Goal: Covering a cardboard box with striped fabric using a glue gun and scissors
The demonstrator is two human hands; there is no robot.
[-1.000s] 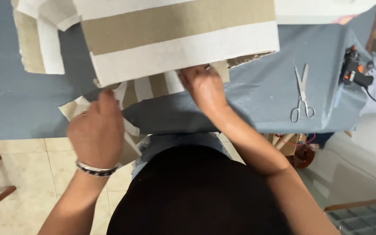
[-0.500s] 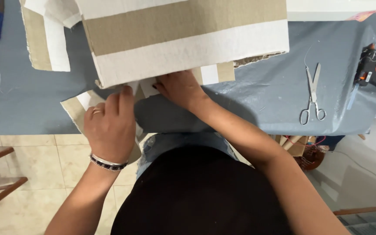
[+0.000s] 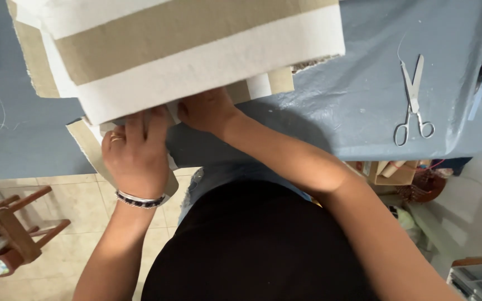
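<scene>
**A:** so both hands are on the fabric now? From where I stood the left hand (image 3: 136, 153) has its fingers bent over the near edge of the striped cloth (image 3: 196, 53), pinching a tan-and-white strip there.

**B:** yep, closed on it. A second ago that hand sat lower and further out; it's slid up and in, till it's almost touching the right hand (image 3: 205, 110). Looks like the folding is tightening up at that one edge.

**A:** and the right?

**B:** fingers tucked under the big folded panel, so whether it's gripping or just pressing, can't tell. Forearm runs back diagonally to the body, wrist flat on the blue table cover (image 3: 336, 111).

**A:** anything else near?

**B:** scissors (image 3: 413, 100) well off to the right of the hands, untouched.
</scene>
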